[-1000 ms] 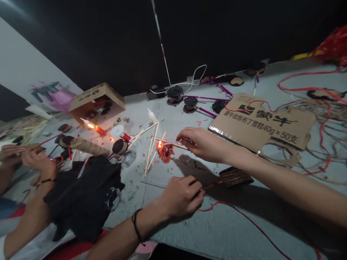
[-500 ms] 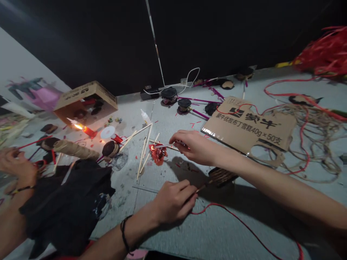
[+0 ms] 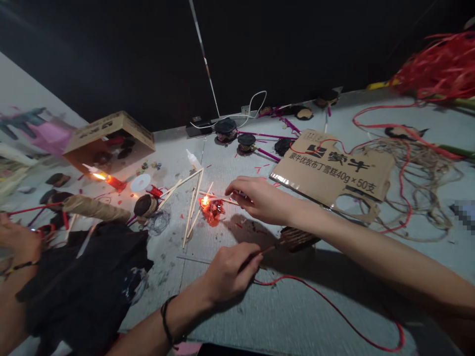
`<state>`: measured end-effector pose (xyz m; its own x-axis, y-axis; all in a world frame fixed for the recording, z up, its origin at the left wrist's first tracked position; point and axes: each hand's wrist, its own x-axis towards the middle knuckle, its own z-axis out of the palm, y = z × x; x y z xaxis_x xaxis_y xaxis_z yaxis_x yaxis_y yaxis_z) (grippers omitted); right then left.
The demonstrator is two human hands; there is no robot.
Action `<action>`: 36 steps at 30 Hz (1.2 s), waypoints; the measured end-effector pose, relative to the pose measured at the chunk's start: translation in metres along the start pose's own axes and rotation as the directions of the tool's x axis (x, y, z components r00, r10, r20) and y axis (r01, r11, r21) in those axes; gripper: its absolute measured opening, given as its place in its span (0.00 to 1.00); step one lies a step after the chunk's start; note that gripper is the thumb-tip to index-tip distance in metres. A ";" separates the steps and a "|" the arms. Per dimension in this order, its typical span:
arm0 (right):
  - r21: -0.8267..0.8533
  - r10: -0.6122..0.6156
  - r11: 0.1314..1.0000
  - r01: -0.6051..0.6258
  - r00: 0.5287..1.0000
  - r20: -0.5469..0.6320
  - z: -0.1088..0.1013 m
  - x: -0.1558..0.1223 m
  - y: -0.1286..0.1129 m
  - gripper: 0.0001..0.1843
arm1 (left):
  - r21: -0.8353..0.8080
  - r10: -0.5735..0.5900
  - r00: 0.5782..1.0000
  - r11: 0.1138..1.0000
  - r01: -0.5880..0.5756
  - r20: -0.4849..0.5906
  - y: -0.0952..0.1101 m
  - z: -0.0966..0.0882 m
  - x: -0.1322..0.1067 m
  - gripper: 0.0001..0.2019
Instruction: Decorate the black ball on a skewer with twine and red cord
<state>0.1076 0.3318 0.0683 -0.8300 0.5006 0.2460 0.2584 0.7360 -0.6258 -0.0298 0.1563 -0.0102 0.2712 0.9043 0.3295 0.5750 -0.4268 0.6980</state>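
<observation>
The flame on the melted red blob burns taller, the right hand pinching a stick there, the left hand gripping another stick.

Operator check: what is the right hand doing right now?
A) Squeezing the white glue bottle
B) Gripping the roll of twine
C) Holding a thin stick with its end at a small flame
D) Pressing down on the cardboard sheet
C. The right hand pinches a thin stick whose far end reaches a small flame above a melted red blob.
</observation>
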 end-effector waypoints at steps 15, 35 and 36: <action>0.180 0.239 0.961 -0.210 0.958 -0.156 -0.049 -0.071 0.004 0.16 | -0.554 -0.470 0.857 0.665 0.501 0.211 0.007 0.006 -0.003 0.15; 0.362 0.396 0.903 -0.233 0.777 -0.489 -0.028 -0.178 0.010 0.03 | -0.395 -0.427 0.898 0.847 0.355 -0.108 0.005 0.004 0.004 0.05; 0.299 0.341 0.931 -0.210 0.791 -0.507 -0.030 -0.180 0.008 0.04 | -0.408 -0.438 0.892 0.839 0.360 -0.114 0.004 0.003 0.004 0.05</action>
<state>0.2736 0.2610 0.0415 -0.3177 0.8786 0.3566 0.2671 0.4438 -0.8554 -0.0236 0.1586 -0.0078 -0.0974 0.9934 0.0608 0.2650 -0.0330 0.9637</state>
